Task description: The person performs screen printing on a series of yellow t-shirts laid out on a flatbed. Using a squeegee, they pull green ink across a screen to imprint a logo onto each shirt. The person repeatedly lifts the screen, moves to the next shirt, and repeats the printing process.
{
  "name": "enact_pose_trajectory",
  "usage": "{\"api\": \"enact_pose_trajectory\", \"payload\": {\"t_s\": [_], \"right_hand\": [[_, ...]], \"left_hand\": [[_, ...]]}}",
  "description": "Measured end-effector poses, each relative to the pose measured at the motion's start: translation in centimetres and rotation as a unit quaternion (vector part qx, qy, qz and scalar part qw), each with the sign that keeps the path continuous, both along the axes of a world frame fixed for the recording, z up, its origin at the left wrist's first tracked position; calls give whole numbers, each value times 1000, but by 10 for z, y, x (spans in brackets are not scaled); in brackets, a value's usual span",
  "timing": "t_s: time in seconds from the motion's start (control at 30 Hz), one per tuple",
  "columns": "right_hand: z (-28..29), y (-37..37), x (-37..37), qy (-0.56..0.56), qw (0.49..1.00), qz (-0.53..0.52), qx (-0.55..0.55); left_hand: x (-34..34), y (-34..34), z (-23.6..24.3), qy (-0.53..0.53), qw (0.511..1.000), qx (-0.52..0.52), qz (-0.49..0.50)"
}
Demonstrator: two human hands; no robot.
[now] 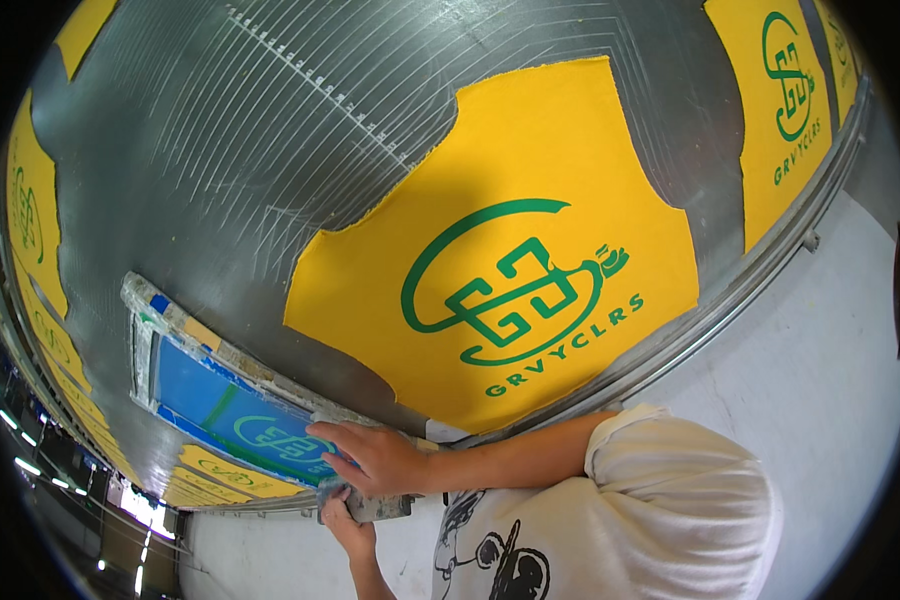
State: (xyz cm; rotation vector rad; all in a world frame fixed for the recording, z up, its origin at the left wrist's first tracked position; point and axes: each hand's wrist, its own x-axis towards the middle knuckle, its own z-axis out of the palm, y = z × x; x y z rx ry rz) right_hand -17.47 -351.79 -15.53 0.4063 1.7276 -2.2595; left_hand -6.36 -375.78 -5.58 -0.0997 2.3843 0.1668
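A blue printing screen (220,400) in a grimy, taped frame lies tilted at the lower left, with a green emblem showing on its mesh. My right hand (375,460) grips the near end of its frame, fingers bent over the edge. Below it, my left hand (345,520) holds the grey bar (390,507) at that end from underneath. Beside the screen, a large yellow cut fabric panel (490,160) lies on the dark printing table (190,120), printed with a green emblem and lettering.
More yellow printed panels (780,170) lie along the table to both sides (30,210). A metal rail (710,345) runs along the near edge, above a pale floor (780,370). Ceiling lights (26,465) show at the lower left.
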Motion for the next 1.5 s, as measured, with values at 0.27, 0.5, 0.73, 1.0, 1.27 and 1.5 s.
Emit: {"api": "enact_pose_trajectory", "payload": {"t_s": [0.27, 0.5, 0.73, 1.0, 1.27, 1.5], "right_hand": [[2, -6, 0, 26, 997, -38, 61], [12, -17, 1, 21, 982, -28, 187], [-14, -30, -4, 111, 940, -86, 311], [63, -47, 68, 411, 766, 54, 491], [45, -82, 132, 382, 684, 199, 588], [44, -88, 114, 399, 686, 208, 572]], "left_hand": [[15, -4, 2, 40, 999, -8, -21], [40, -20, -4, 100, 995, 0, -26], [17, -88, -3, 195, 964, 174, -40], [27, -137, -39, 369, 909, 136, -139], [36, -139, -55, 439, 877, 150, -127], [15, -122, -36, 302, 943, 49, -131]]}}
